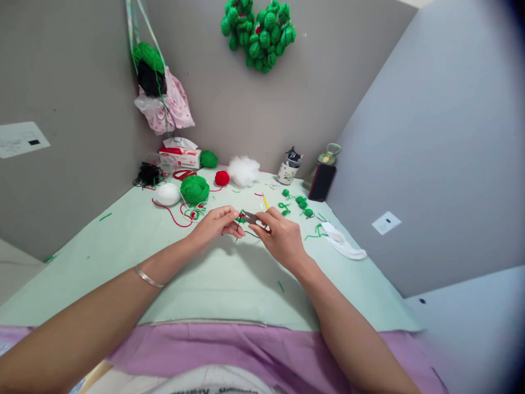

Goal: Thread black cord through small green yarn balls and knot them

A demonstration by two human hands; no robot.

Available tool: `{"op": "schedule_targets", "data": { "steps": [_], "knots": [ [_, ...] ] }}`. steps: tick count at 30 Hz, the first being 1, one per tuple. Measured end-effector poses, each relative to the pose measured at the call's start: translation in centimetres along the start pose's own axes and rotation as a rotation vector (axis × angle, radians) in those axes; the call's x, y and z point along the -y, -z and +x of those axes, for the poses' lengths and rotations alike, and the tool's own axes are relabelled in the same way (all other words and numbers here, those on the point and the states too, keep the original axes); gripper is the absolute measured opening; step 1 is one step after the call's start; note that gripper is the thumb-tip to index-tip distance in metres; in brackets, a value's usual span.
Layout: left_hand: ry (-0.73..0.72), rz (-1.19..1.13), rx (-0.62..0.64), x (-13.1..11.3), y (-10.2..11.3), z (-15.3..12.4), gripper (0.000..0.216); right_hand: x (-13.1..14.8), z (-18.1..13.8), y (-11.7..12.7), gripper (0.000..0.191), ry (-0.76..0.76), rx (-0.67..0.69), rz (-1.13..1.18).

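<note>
My left hand [215,223] pinches a small green and red crocheted piece [240,215] over the middle of the table. Black yarn [251,235] trails from the piece toward my other hand. In my right hand [284,236] is a pair of pliers [250,217], its dark jaws pointing left and touching or very near the piece. My fingers cover most of the handles. Just beyond the right hand lies a yellow-handled crochet hook [266,202].
Left of the hands sit green yarn [194,189], white yarn [167,193], red yarn [222,178] and red scissors [184,174]. White stuffing [244,171] lies at the back. Small green crocheted pieces [301,201], a phone [322,183] and a white cloth strip [343,242] are rightward.
</note>
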State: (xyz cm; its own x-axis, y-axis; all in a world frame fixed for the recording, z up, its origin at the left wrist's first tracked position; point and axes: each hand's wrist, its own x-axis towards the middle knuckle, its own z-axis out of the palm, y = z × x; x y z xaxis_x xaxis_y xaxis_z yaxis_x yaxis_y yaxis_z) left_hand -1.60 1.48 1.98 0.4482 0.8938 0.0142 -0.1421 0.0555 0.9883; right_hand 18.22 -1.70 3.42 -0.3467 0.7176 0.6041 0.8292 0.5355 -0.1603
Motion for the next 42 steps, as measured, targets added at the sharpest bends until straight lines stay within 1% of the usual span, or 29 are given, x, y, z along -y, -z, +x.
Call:
{"op": "schedule_targets", "data": {
  "steps": [5,10,20,29,33,36,42],
  "knots": [
    [-0.002,0.04,-0.014,0.01,0.07,0.02,0.034,0.21,-0.05,0.18,0.026,0.083,0.025,-0.091],
    [-0.014,0.098,-0.013,0.26,0.3,0.07,0.035,0.3,0.01,0.28,0.027,0.101,0.039,-0.108],
    [-0.031,0.088,0.005,0.11,0.22,-0.04,0.032,0.23,-0.1,0.21,0.025,0.032,0.07,0.003],
    [-0.032,0.104,0.002,-0.18,0.17,-0.08,0.032,0.43,0.01,0.49,0.026,0.025,0.083,0.048],
    [-0.04,0.114,0.005,-0.02,0.15,0.0,0.031,0.29,0.03,0.41,0.024,0.014,0.077,0.069],
    [-0.033,0.109,0.014,0.03,0.08,-0.01,0.031,0.25,0.03,0.42,0.024,0.01,0.069,0.069],
    [-0.022,0.098,0.02,-0.08,0.11,-0.08,0.031,0.48,-0.08,0.56,0.023,0.021,0.103,0.024]
  ]
}}
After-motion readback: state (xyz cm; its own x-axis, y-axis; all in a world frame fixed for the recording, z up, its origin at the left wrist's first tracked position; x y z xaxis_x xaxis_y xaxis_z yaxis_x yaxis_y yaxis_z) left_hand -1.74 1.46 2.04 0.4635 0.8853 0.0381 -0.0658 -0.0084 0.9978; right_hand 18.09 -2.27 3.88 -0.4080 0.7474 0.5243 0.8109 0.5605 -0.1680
